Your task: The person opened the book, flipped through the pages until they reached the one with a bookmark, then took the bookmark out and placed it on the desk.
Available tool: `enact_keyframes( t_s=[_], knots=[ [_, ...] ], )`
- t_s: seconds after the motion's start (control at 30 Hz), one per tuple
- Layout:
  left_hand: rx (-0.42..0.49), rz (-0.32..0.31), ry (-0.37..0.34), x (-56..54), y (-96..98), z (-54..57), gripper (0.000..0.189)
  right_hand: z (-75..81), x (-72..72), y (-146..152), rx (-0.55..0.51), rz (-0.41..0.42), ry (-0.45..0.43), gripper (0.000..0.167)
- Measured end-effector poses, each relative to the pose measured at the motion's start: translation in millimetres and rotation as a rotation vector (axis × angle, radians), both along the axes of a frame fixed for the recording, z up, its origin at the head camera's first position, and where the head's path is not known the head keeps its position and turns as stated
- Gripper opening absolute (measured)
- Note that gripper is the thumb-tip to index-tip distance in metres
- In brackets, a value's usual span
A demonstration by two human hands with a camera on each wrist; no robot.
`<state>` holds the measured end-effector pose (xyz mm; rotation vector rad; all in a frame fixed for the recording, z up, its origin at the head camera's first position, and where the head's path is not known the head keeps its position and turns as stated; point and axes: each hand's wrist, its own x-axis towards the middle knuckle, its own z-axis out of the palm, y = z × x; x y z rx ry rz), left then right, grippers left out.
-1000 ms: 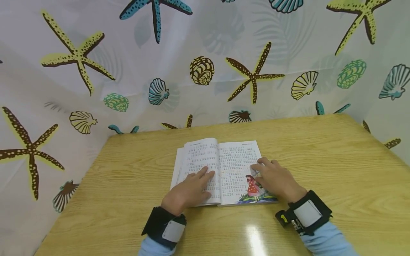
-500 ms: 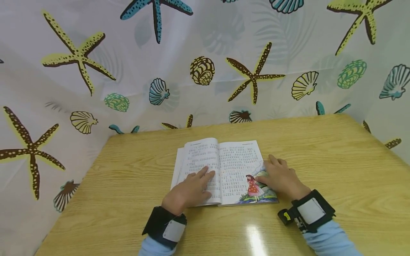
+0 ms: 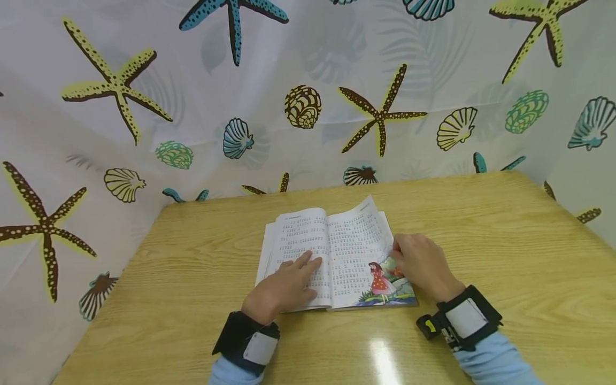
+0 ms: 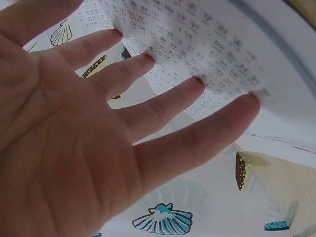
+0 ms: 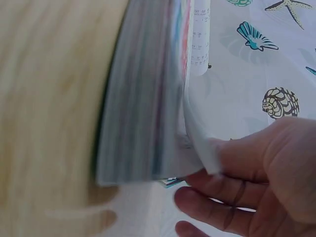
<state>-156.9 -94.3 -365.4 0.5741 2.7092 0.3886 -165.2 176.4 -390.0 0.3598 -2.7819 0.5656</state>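
Note:
An open book (image 3: 353, 251) with printed text and a picture of a figure in a red dress lies on the table. Its left page (image 3: 300, 230) is under my left hand (image 3: 281, 286), whose spread fingers rest flat on it. The left wrist view shows those fingertips (image 4: 197, 86) touching the print. At the book's right edge my right hand (image 3: 425, 267) pinches a page (image 5: 200, 133) between thumb and forefinger, seen in the right wrist view. That page's upper corner stands lifted off the pages below (image 5: 138, 98).
The wooden table (image 3: 505, 240) extends on both sides of the book. Behind it hangs a white cloth (image 3: 269, 80) printed with starfish and shells. Each wrist wears a black strap (image 3: 469, 323).
My right hand has slid from the right page to its outer edge and its fingers have curled in. The page's upper corner has risen. The left hand stays put.

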Motion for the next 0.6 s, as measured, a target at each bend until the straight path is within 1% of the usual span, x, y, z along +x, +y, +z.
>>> enact_keyframes(
  t_s=[0.07, 0.23, 0.3, 0.37, 0.4, 0.47, 0.57, 0.6],
  knots=[
    [0.001, -0.001, 0.006, 0.2, 0.0, 0.5, 0.060, 0.2, 0.4, 1, 0.033, 0.003, 0.012, 0.015],
    [0.003, -0.002, 0.017, 0.6, 0.0, 0.8, 0.060, -1.2, 0.4, 3, 0.133, -0.007, 0.077, 0.023],
    [0.006, 0.000, 0.018, 1.0, 0.1, 1.0, 0.060, -1.4, -0.3, 4, 0.149, -0.003, 0.089, 0.027],
    [0.008, 0.001, 0.017, 1.4, 0.1, 1.2, 0.060, -1.0, -1.2, 4, 0.136, 0.011, 0.082, 0.030],
    [0.008, 0.001, 0.019, 1.4, 0.1, 1.2, 0.060, -0.6, -1.7, 4, 0.112, 0.027, 0.069, 0.029],
    [0.009, 0.000, 0.019, 1.7, -0.1, 1.2, 0.060, 2.0, -2.6, 3, 0.001, 0.089, -0.011, 0.028],
    [0.009, -0.006, 0.020, 1.6, -0.7, 1.3, 0.060, 7.3, -2.0, -3, -0.229, 0.226, -0.198, 0.028],
    [0.008, -0.007, 0.018, 1.3, -1.0, 1.3, 0.060, 8.8, -1.3, -7, -0.274, 0.275, -0.251, 0.031]
  ],
)
